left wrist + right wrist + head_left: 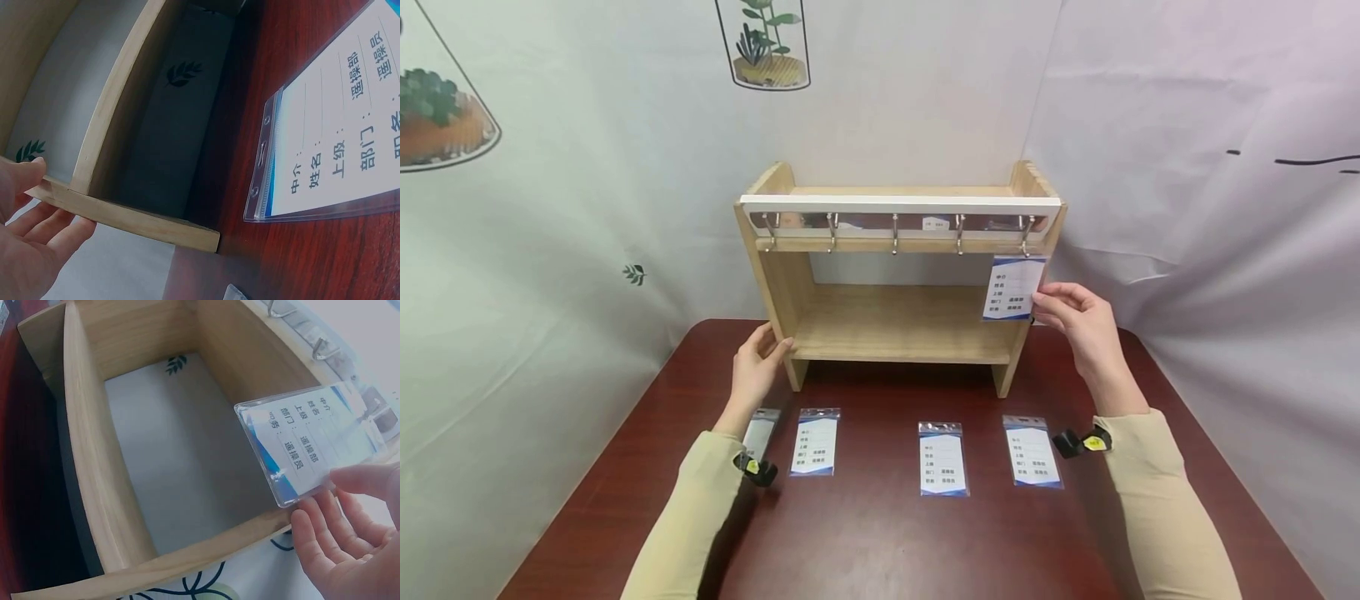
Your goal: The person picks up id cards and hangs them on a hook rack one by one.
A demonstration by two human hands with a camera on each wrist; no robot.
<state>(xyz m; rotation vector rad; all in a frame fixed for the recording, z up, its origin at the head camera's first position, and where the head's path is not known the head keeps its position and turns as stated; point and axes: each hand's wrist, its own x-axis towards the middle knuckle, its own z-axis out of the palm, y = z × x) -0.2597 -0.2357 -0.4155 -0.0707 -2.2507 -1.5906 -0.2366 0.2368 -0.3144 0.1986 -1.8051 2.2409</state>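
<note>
Badge (1013, 287) upright at the rightmost hook (1026, 242), fingers of the right hand (1081, 325) pinching its edge! Hooking it looks like the step in hand; next calls for seating it before release. Left hand (754, 368) grips the rack (895, 327) at left.

The held card (303, 440), pinched in my right hand (350, 534), reads 中介, 姓名, 上级, 部门: 遥操部 and 职务: 遥操员. By my left wrist, the table card (340, 128) shows 中介, 姓名, 上级, 部门: 遥操部 and 遥操员. From my head, the middle card (942, 460) and rightmost card (1032, 454) bear similar lines, too small to read surely.
</note>
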